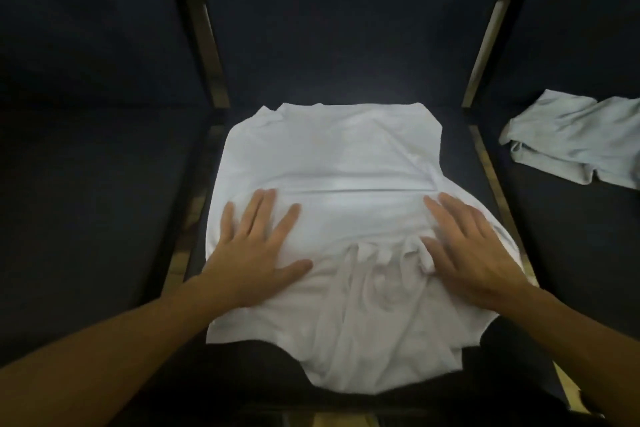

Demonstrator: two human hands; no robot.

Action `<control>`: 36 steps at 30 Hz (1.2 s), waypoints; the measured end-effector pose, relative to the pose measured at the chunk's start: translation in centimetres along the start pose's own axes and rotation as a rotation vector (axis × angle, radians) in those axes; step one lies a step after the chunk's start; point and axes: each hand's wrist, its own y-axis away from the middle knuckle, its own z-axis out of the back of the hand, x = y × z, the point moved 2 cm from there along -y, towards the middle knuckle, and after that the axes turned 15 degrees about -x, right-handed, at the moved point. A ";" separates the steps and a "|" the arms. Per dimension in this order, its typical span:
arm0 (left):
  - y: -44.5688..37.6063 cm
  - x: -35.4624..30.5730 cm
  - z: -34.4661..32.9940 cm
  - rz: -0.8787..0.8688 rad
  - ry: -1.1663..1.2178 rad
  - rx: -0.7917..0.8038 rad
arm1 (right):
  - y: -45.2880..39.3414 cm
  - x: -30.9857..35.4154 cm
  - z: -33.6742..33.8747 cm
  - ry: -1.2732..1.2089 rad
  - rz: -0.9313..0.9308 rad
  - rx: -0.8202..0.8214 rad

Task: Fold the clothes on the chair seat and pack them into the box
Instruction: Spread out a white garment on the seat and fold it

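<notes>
dark chair seat point(346, 55) fills the centre of the head view, with metallic frame rails point(204, 45) running away on both sides. a white garment point(332, 156) lies spread on the seat, its long axis running from the near edge toward the chair back; the far end is flat with a straight edge, the near end is bunched and wrinkled and hangs over the front of the seat. a fold line crosses it side to side just beyond the fingertips. left hand point(256, 246) lies flat on the garment's left part, fingers straight and spread, gripping nothing. right hand point(464, 246) likewise presses flat on the right part, fingers extended. a second pale garment point(568, 142) lies crumpled on the neighbouring seat to the right, well apart.
</notes>
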 end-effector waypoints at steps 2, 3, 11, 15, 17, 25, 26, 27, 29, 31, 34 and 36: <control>1.8 0.0 0.0 0.016 -0.006 0.019 | 1.3 -0.1 0.8 0.111 -0.003 0.020; 2.6 -0.1 0.3 -0.004 -0.004 0.027 | 1.7 0.1 1.5 0.137 -0.002 0.035; -1.3 -0.5 1.5 -0.057 0.173 -0.171 | -3.3 2.4 2.9 -0.096 0.198 -0.155; -5.4 0.6 0.2 0.072 0.126 -0.125 | -6.3 -0.5 0.2 0.128 0.047 -0.045; -6.4 1.5 -0.3 0.099 0.106 -0.120 | -7.1 -3.1 0.4 0.135 -0.047 -0.107; -3.0 -4.6 2.9 -0.229 0.325 -0.338 | -3.3 2.2 3.1 -0.162 0.190 -0.013; -1.7 -6.0 3.2 -0.273 0.322 -0.253 | -2.1 2.9 3.3 -0.216 0.215 0.089; -0.6 -7.2 3.3 -0.301 0.291 -0.155 | -0.9 3.4 3.4 -0.237 0.240 0.195; 1.5 -8.7 3.8 -0.326 0.263 -0.113 | 1.4 4.1 3.9 -0.193 0.306 0.346; 1.8 -8.9 3.8 -0.239 0.359 -0.107 | 2.0 4.0 3.6 -0.213 0.320 0.325; 1.7 -7.9 5.2 0.053 0.717 -0.111 | 1.5 3.6 4.9 -0.369 0.174 0.207; 1.5 -6.9 6.6 0.296 0.996 -0.119 | 0.9 3.3 5.7 -0.515 -0.015 0.185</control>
